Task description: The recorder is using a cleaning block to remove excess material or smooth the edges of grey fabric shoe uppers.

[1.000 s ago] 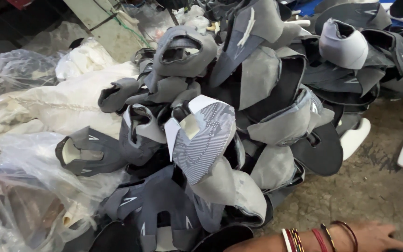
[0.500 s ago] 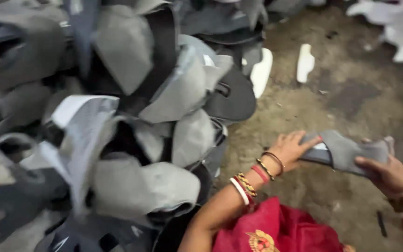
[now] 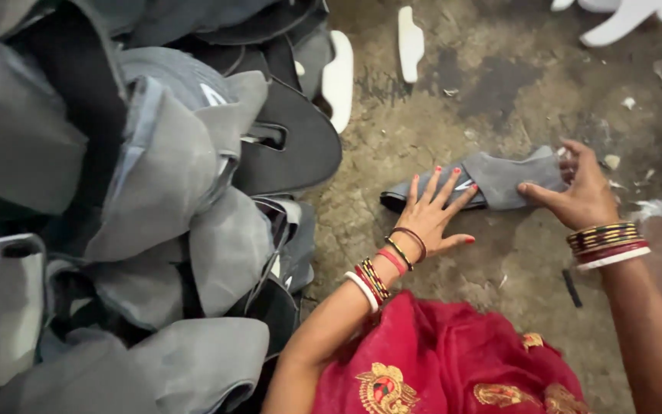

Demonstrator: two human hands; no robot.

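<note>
A grey fabric shoe upper lies flat on the concrete floor. My left hand presses on its left end with the fingers spread. My right hand grips the right end of the same piece, thumb on top. Both wrists carry several bangles. Red cloth with gold embroidery covers my lap at the bottom of the view.
A big heap of grey and black shoe uppers fills the left half. White sole pieces lie on the floor at the top, with more white pieces at the top right. A small dark strip lies by my right forearm.
The view swung from the heap down to the floor. The grey upper, held in the air half a second ago, now lies on the floor under my left hand.
</note>
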